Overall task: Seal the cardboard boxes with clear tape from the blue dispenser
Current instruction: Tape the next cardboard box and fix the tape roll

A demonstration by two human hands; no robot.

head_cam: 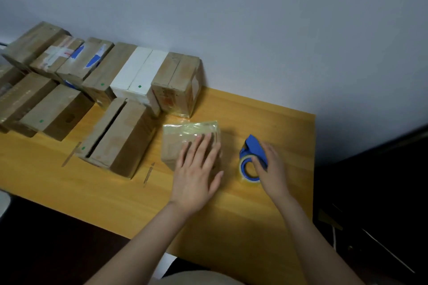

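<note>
The person's left hand (196, 169) lies flat, fingers straight and slightly spread, on top of a small cardboard box (173, 143) near the middle of the wooden counter (273, 120) — it presses the box and grips nothing. The far end of this box is shiny with clear tape wrapped over it. At 3 o'clock from the box, just beside it but apart, the blue dispenser (253, 146) rests on the counter with its roll of clear tape (247, 178) at the near end. The right hand (271, 164) comes over it from 5 o'clock, fingers curled around the blue body and holding it. At 9 o'clock from the small box sits a longer box (120, 136) whose top flaps show a dark open seam (a small green dot marks its near corner). Behind, from 10 to 12 o'clock, a row of further boxes (67, 60) stands along the grey wall (254, 18) — among them a white box (139, 71) and, touching it at the row's right end, a brown box (178, 81)
</note>
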